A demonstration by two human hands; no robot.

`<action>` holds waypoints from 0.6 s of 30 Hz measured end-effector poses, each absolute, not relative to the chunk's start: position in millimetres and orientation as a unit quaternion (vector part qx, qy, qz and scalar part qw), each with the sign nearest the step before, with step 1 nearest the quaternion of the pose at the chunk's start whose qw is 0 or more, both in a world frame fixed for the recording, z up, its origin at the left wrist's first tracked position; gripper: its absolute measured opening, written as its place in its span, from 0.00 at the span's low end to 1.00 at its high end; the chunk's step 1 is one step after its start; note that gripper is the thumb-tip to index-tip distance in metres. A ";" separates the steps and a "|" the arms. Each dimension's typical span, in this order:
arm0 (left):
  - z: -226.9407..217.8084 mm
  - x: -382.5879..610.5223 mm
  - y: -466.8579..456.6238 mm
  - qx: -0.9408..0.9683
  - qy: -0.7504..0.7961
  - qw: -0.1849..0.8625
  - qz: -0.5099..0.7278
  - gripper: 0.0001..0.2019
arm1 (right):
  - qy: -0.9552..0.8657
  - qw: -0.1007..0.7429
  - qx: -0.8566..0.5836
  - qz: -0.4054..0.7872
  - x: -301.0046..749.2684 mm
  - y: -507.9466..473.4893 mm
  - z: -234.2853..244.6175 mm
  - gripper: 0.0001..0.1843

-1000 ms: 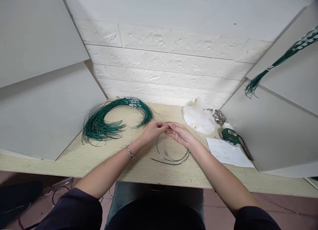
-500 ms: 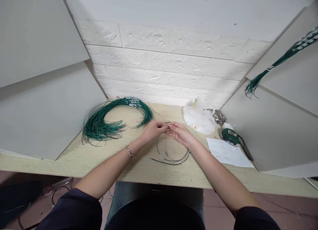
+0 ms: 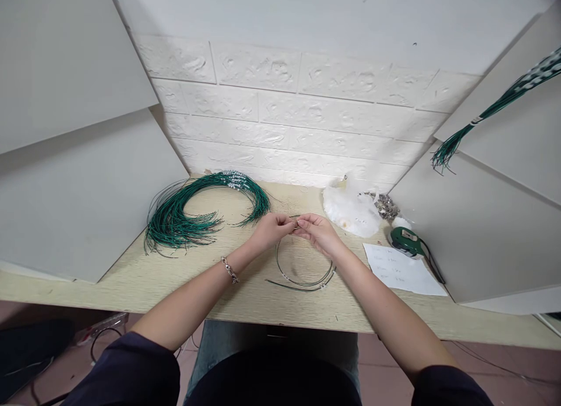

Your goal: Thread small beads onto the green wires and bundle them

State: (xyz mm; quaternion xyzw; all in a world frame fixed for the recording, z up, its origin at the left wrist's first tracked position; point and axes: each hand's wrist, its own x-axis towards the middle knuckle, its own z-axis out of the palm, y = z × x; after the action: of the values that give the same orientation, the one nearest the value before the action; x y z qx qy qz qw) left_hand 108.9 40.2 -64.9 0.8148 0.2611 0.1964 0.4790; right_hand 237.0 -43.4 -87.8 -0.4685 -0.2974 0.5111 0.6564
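Over the middle of the table, my left hand (image 3: 272, 229) is closed in a pinch on a thin green wire (image 3: 302, 290). My right hand (image 3: 319, 232) pinches the same wire just beside it, and the fingertips of both hands nearly meet. From the hands the wire curves down in a loop toward me, with small white pieces on its lower right part and a free end at the left. What exactly sits between the fingertips is too small to make out. Left of my hands lies a large coiled bundle of green wires (image 3: 169, 222) with white pieces along it.
Right of my hands are a white plastic bag (image 3: 353, 210), a pile of small metal parts (image 3: 386, 207), a green tape measure (image 3: 405, 241) and a handwritten paper sheet (image 3: 403, 271). Another green wire bundle (image 3: 495, 107) hangs at the right panel. A white brick-pattern wall (image 3: 280, 120) stands behind.
My right hand's fingers have curled in slightly around the wire. My left hand, the wire loop and everything else stay in place.
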 end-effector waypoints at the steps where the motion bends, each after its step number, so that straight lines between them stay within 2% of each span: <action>1: -65.3 109.0 40.3 0.815 0.260 0.479 0.197 0.15 | -0.296 0.657 -0.467 0.512 236.7 -43.4 -87.6 0.12; 18: -65.3 107.7 38.5 0.817 0.260 0.475 0.199 0.15 | -0.282 0.639 -0.470 0.539 232.9 -48.2 -80.3 0.09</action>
State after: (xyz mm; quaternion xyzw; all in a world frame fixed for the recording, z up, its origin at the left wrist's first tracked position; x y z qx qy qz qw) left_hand 107.7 38.5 -65.3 0.8168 0.2601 0.1987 0.4751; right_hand 232.9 -48.2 -80.3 -0.4702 -0.2824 0.5392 0.6391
